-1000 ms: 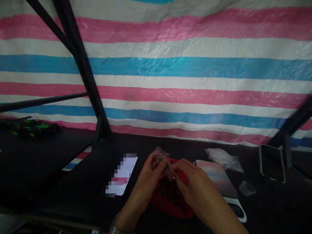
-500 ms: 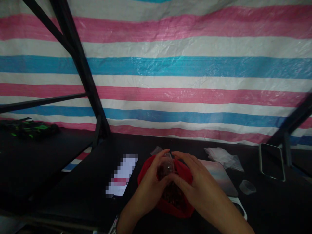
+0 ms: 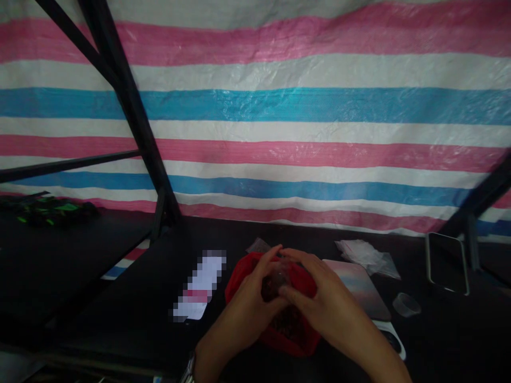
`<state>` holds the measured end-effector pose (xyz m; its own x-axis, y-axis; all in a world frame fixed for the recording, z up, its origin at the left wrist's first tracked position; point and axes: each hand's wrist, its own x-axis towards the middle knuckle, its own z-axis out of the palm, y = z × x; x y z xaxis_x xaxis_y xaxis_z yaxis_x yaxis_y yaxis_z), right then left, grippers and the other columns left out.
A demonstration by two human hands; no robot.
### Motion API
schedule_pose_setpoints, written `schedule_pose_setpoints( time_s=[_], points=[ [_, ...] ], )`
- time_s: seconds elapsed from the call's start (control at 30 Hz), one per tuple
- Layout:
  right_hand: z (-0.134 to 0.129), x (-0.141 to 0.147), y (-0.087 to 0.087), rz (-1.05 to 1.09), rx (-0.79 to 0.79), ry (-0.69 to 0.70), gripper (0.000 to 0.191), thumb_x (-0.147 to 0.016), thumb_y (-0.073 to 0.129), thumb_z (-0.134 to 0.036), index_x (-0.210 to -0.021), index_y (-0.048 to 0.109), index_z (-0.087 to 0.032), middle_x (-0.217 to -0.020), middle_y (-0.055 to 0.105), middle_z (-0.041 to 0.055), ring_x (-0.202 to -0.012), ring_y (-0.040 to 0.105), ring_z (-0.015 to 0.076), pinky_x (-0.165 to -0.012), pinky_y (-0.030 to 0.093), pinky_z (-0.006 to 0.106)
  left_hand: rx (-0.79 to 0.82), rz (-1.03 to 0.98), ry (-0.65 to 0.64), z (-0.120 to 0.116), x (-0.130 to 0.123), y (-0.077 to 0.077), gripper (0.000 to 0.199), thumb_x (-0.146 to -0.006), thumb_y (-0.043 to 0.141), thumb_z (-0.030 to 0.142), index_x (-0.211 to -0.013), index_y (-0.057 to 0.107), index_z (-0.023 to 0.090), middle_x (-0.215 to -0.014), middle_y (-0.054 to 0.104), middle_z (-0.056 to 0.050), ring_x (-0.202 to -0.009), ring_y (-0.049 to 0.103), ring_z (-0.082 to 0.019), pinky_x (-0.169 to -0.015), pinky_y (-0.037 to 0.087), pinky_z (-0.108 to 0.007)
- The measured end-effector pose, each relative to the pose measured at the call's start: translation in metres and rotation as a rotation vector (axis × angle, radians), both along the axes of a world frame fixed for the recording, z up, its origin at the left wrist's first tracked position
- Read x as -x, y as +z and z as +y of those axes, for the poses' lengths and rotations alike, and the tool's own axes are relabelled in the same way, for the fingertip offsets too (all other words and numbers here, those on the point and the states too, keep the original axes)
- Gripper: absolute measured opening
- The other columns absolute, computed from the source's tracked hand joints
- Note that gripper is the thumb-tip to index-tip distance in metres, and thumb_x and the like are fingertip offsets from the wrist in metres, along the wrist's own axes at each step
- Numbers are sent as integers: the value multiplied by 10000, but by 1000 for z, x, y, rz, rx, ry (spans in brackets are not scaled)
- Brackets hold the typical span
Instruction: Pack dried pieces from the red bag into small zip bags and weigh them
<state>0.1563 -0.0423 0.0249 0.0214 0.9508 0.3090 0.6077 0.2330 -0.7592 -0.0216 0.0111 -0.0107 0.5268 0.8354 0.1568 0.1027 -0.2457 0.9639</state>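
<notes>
My left hand (image 3: 243, 306) and my right hand (image 3: 319, 298) are cupped together, fingers meeting around a small clear plastic piece (image 3: 279, 275). Its exact shape is partly hidden by my fingers. Directly below my hands sits a red container (image 3: 237, 282), with dark reddish-brown loose contents (image 3: 289, 324) showing inside it. Both hands are over its mouth, and my wrists come in from the bottom of the view. A band or watch circles my left wrist.
The red container stands on a black table (image 3: 120, 298). Around it lie a white card with a blurred label (image 3: 202, 282), a clear plastic scrap (image 3: 258, 246), a pastel pad (image 3: 359, 287), crumpled clear plastic (image 3: 365, 257), a small clear cup (image 3: 406, 305) and a dark phone (image 3: 446, 263).
My hands have come closer together, from pinching the clear piece near the container's far rim to cupping it lower over the middle. The view has tilted slightly.
</notes>
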Motion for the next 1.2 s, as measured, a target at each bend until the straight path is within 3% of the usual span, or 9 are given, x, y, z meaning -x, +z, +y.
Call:
schedule_pose_setpoints(
  time_s=[0.13,0.4,0.63,0.8,0.9,0.97,1.07,1.13,1.2],
  points=[
    [2,-2,-2,68,-40,-29,506,-900,729,-234,-1388,669,-352,-1402,710,34,-1321,642,281,-1174,475,515,46,-28,-34,6,4,-1,1005,-812,847,183,-1643,334,422,-1464,682,-21,-1394,627,-250,-1202,480,-449],
    [1,-4,2,103,-94,-39,482,-894,743,-258,-1364,683,-349,-1333,749,30,-1244,691,274,-1163,492,511,-27,31,-41,10,11,-1,999,-780,839,98,-1604,403,458,-1484,678,20,-1464,563,-223,-1246,429,-430],
    [2,2,1,123,-19,-42,614,-860,765,-267,-1445,628,-393,-1428,707,19,-1322,653,290,-1188,468,538,14,-16,-43,11,7,-7,911,-824,824,128,-1579,440,463,-1413,718,26,-1367,641,-205,-1210,459,-408],
    [6,0,-4,124,24,-48,573,-901,699,-289,-1457,616,-399,-1447,702,23,-1331,655,302,-1177,476,573,11,-58,-43,11,6,-9,929,-800,811,81,-1566,458,470,-1422,716,46,-1367,642,-192,-1154,502,-348],
    [7,-1,-6,106,31,-53,594,-887,720,-302,-1465,614,-396,-1443,705,32,-1316,662,309,-1161,486,572,-34,-53,-2,13,6,-10,823,-845,794,130,-1547,493,437,-1309,764,40,-1282,690,-196,-1139,509,-363],
    [6,0,-5,101,13,-55,589,-883,723,-300,-1456,621,-393,-1396,729,32,-1267,687,296,-1141,503,547,-48,-43,9,14,5,-9,772,-869,776,160,-1539,501,429,-1256,777,39,-1232,711,-199,-1139,508,-384],
    [6,-2,-1,143,-74,-78,516,-895,696,-300,-1406,650,-351,-1195,792,27,-1097,747,249,-1055,566,462,-26,-4,15,12,6,-6,874,-809,813,152,-1554,469,452,-1373,727,32,-1304,671,-215,-1187,468,-413],
    [7,-15,3,173,-158,-152,460,-906,694,-354,-1363,666,-302,-1092,800,36,-1002,761,237,-981,598,417,-36,23,66,12,8,-4,928,-762,840,154,-1556,461,451,-1484,657,18,-1384,614,-237,-1226,428,-441],
    [12,-42,8,149,-248,-300,472,-906,699,-438,-1340,671,-256,-1051,795,63,-942,763,246,-913,613,407,-88,42,160,15,13,-4,856,-785,825,205,-1540,483,422,-1523,617,-10,-1410,583,-260,-1244,401,-484]
  ],
)
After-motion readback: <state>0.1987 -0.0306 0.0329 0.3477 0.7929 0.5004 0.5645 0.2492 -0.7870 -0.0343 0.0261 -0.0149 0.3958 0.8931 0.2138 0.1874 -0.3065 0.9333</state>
